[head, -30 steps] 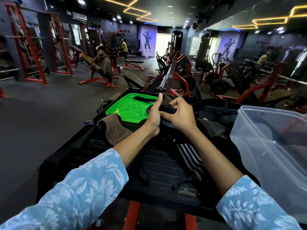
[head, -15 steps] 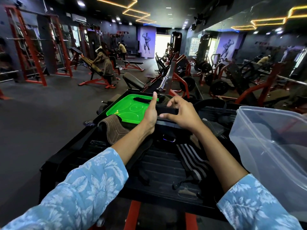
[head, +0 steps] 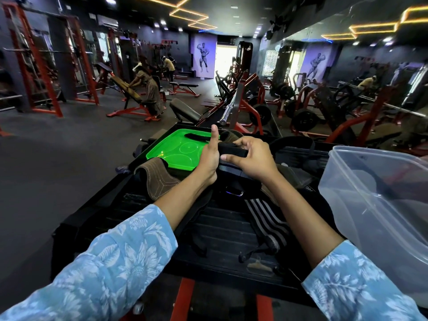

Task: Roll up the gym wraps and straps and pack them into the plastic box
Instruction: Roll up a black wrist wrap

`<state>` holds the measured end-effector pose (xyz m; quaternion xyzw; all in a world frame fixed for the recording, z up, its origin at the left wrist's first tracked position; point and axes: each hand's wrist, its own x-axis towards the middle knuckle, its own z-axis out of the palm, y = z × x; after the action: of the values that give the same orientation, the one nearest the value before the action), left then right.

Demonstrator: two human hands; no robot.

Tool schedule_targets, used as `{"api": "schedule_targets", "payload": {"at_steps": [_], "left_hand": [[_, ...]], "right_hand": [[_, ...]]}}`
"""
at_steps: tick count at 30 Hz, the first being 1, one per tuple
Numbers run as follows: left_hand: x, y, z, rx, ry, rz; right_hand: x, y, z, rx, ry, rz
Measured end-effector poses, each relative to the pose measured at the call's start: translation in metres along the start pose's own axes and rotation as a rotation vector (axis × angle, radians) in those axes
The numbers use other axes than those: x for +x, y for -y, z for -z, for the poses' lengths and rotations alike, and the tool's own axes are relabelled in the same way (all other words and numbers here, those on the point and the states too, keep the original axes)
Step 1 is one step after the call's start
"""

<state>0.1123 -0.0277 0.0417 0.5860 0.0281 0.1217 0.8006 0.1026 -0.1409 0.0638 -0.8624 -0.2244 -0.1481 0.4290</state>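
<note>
Both hands (head: 231, 156) gripping black strap (head: 232, 152), taut for rolling; plastic box (head: 379, 205) waiting alongside, within reach.

Black strap (head: 234, 152) is sitting held between both hands above the black platform, running roughly horizontal, part-rolled at its left end (roll tightness unclear, hands are covering it). Black-and-white striped wrap (head: 266, 218) is lying unrolled and flat on the platform, trailing toward the near edge. Brown leather strap (head: 159, 179) is lying curved at the left, beside the green lid. Clear plastic box (head: 379, 205) is standing open at right, tilted.
</note>
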Motion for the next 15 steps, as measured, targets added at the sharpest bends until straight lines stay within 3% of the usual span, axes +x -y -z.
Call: {"api": "schedule_targets", "payload": {"at_steps": [2, 5, 11, 15], "left_hand": [[0.001, 0.003, -0.004, 0.018, -0.029, -0.045], [-0.004, 0.010, -0.011, -0.034, 0.097, 0.010], [-0.004, 0.010, 0.000, -0.123, 0.139, 0.068], [0.000, 0.001, 0.009, -0.194, 0.118, 0.145]], "right_hand": [[0.001, -0.003, -0.003, -0.040, -0.072, -0.039], [0.001, -0.003, -0.004, -0.074, -0.130, -0.074], [-0.006, 0.006, -0.012, -0.098, -0.105, 0.003], [-0.003, 0.002, 0.000, -0.178, -0.035, -0.048]]}}
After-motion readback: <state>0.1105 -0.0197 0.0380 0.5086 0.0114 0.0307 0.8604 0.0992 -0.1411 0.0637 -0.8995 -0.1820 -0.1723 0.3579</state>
